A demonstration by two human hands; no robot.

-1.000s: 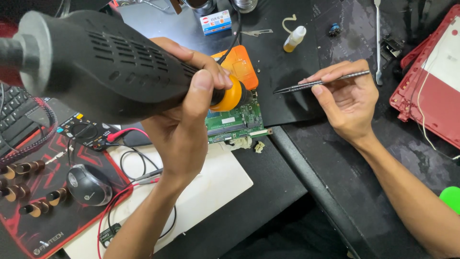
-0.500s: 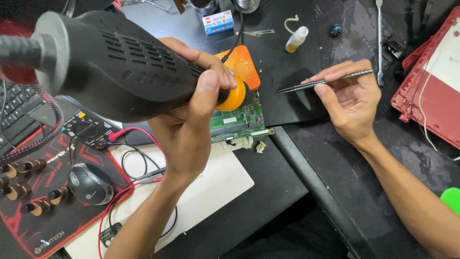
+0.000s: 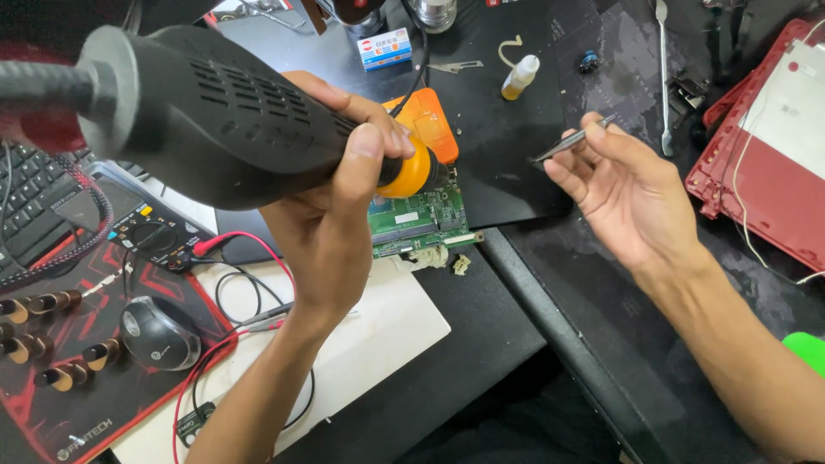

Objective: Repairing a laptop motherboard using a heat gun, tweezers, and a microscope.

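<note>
Head view: looks down on a cluttered black repair bench.
Left hand: fingers curled tight around the front end of a bulky black plastic hot-air tool with vent slots, thumb pressed along its top near the orange collar.
Tool position: its orange nozzle end points down at the green circuit board, just above it; whether the tip touches cannot be told.
Right hand: palm turned up and mostly open, fingers loosely spread, with thumb and forefinger pinching thin metal tweezers.
Tweezers position: held in the air over the black mat, well apart from the board, tips pointing left.
Board position: lies at the mat's near edge, beside an orange plastic case and partly on a white laptop lid.
Around: small yellow-liquid bottle on the mat, red laptop shell at right, black computer mouse on a red-and-black mouse pad at left.
</note>
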